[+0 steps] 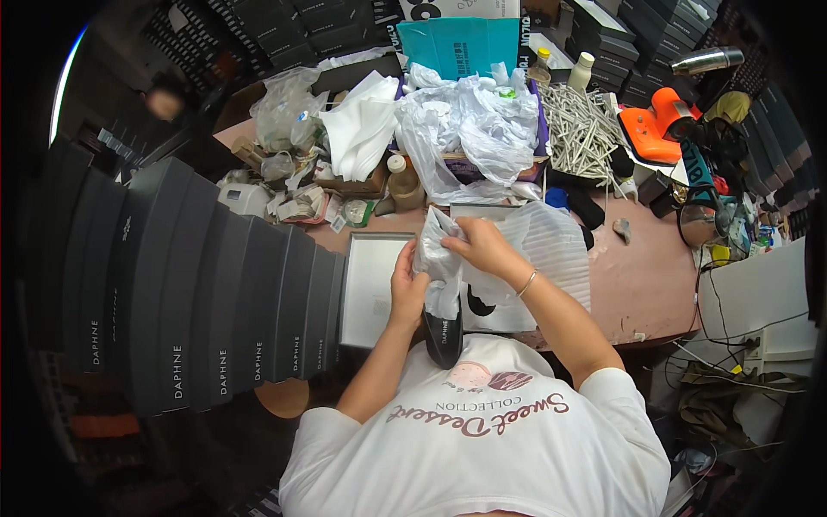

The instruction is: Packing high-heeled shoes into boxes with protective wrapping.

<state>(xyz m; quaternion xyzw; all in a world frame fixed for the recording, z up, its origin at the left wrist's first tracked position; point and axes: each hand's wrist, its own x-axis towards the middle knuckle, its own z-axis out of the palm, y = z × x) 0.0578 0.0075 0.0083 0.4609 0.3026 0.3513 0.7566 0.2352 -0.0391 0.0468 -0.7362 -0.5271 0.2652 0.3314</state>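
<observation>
Left hand (408, 289), right hand (484, 245): pinching crumpled, probably soft white wrapping (441, 280)
Narrow black shoe (444, 341): likely light, firm; best gripped by sides

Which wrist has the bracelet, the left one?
No, the thin bracelet sits on the wrist of the right hand, which holds the white wrapping.

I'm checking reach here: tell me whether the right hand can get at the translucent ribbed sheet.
Probably yes: the ribbed sheet lies close beside the right hand, its outer part looking uncovered, though that hand would likely have to release the white paper first.
</observation>
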